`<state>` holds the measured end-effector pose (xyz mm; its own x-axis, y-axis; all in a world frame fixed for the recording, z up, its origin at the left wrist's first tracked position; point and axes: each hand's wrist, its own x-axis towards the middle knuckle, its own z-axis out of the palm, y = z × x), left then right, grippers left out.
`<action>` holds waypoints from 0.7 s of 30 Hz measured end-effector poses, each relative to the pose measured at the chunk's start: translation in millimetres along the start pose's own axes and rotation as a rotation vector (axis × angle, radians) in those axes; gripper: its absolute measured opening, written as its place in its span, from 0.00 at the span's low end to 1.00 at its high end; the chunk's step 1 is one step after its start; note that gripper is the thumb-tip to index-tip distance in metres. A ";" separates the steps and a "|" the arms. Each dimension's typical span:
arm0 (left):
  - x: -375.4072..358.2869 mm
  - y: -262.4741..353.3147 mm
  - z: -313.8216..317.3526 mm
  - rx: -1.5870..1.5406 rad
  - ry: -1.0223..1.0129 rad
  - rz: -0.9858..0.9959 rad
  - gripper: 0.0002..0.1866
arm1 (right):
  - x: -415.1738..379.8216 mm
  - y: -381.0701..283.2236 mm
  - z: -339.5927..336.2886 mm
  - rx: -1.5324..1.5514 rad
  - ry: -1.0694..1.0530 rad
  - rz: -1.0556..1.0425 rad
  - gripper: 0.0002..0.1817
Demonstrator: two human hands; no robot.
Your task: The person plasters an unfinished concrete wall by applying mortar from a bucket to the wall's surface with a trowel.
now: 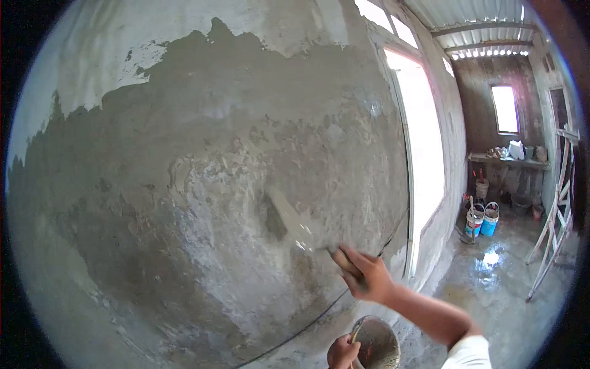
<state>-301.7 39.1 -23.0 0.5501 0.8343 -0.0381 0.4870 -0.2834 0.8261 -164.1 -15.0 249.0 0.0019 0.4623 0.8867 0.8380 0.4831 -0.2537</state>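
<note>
My right hand is closed around the handle of a trowel, its arm stretched out toward the plastered wall. The trowel's long blade points up and left, close against the wet grey surface, and looks slightly blurred. Low in the view, my left hand grips the rim of a small bucket, whose inner wall is smeared with grey mix. Around the blade the plaster is patchy, with lighter smears and rough spots; an uneven border separates it from the paler wall above.
A dark cable runs along the wall's lower part. A bright door opening stands to the right. Farther back are blue-and-white buckets, a loaded shelf and a stepladder on the wet floor.
</note>
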 end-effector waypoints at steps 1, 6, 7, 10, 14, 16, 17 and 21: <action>-3.1 3.0 5.0 -0.013 0.003 -0.050 0.13 | -24.3 3.2 -9.8 -0.007 0.039 0.029 0.34; -26.0 -32.7 58.5 -0.138 0.206 0.016 0.15 | -188.8 18.3 -52.2 0.212 0.140 0.404 0.26; -29.3 -40.4 69.9 -0.136 0.238 0.033 0.15 | -227.5 15.2 -55.4 0.332 0.200 0.561 0.24; -44.9 -30.4 79.6 -0.044 0.183 -0.036 0.16 | -307.3 -13.8 -118.2 0.732 0.143 1.018 0.24; -55.0 -23.0 96.6 0.088 0.102 0.002 0.14 | -398.3 -16.5 -180.0 0.895 -0.184 1.199 0.28; -61.4 8.7 90.0 0.110 -0.022 0.029 0.13 | -456.2 -2.6 -169.6 0.559 -0.284 0.963 0.15; -69.7 32.7 86.1 0.100 -0.024 0.106 0.14 | -472.9 3.3 -168.0 0.409 -0.362 0.996 0.11; -64.0 79.4 82.8 -0.026 -0.252 0.272 0.27 | -410.0 5.0 -189.8 -0.093 -0.622 0.863 0.22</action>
<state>-242.0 -75.9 -1.6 0.8082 0.5867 0.0499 0.2845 -0.4634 0.8392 -57.2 -343.3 -42.4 0.3578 0.9318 0.0615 0.7249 -0.2356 -0.6473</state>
